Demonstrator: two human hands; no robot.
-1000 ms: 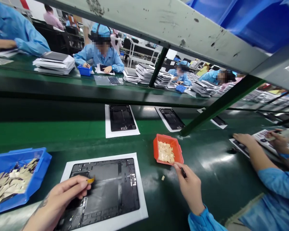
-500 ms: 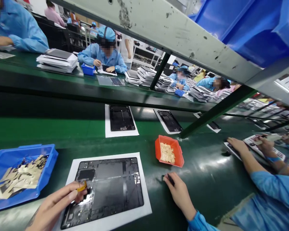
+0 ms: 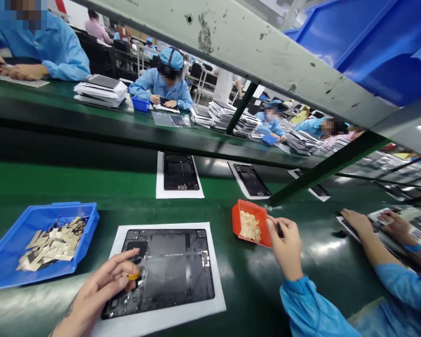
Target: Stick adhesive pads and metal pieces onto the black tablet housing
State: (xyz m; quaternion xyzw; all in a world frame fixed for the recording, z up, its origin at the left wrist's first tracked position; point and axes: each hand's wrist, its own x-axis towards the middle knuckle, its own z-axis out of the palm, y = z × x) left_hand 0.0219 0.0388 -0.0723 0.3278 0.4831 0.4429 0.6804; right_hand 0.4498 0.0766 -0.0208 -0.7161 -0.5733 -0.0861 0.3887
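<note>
A black tablet back panel [image 3: 171, 267] lies on a white sheet [image 3: 182, 313] in front of me. My left hand [image 3: 101, 290] rests on its left edge, with its fingers pinched on a small yellow part [image 3: 134, 276]. My right hand [image 3: 287, 245] is closed round a thin dark tool [image 3: 279, 229] and touches the right rim of a small orange tray [image 3: 239, 220] filled with small beige pieces.
A blue bin [image 3: 10, 248] of flat beige and black pieces stands at my left. Further tablet panels [image 3: 180, 172] on white sheets lie farther along the green belt. A neighbour's hands [image 3: 358, 220] work at the right. A green post [image 3: 323, 164] slants overhead.
My right hand has moved up from the belt below the orange tray to the tray's right rim. My left hand stays on the panel's left edge with the yellow part.
</note>
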